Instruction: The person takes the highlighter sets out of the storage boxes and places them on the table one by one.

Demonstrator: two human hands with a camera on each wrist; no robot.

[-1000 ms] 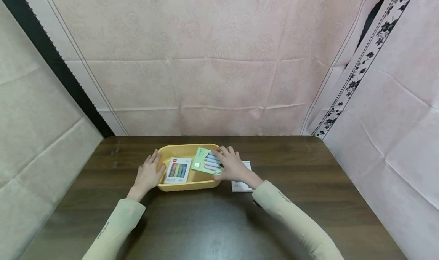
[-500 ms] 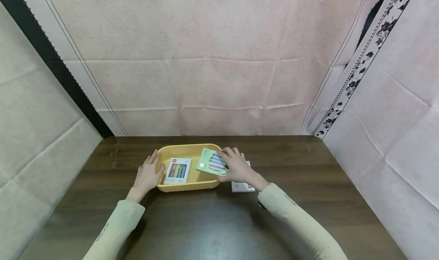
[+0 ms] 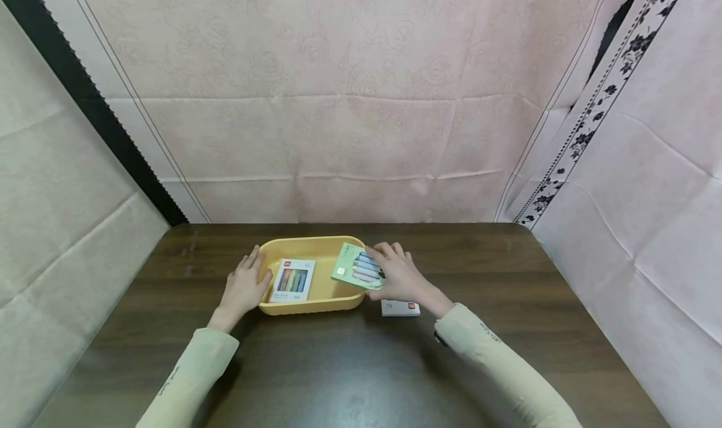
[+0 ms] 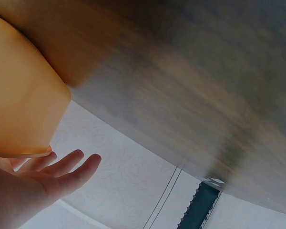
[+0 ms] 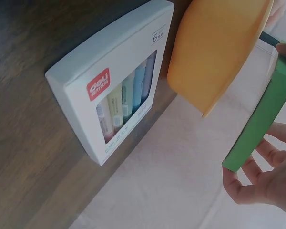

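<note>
My right hand (image 3: pixel 399 276) grips a green box of pens (image 3: pixel 360 267) by its edges, thumb on the near side and fingers on the far side. The box is tilted over the right end of the yellow plastic basket (image 3: pixel 333 304). In the right wrist view the green box (image 5: pixel 257 124) shows edge-on, raised above the table. My left hand (image 3: pixel 242 292) rests against the basket's left rim with its fingers extended. The left wrist view has these fingers (image 4: pixel 69 167) at the rim of the basket (image 4: pixel 24 90). A white box of pens (image 3: pixel 292 281) lies inside the basket at the left.
Another white pen box (image 3: pixel 400 309), partly under my right hand in the head view, lies on the table right of the basket; the right wrist view shows this white box (image 5: pixel 117 81) close up. Pale cloth walls (image 3: pixel 361 140) stand behind and beside the dark wooden table (image 3: pixel 316 371).
My right hand has moved right with the green box, from over the basket's middle right to its right rim. The left hand and the basket stay in place.
</note>
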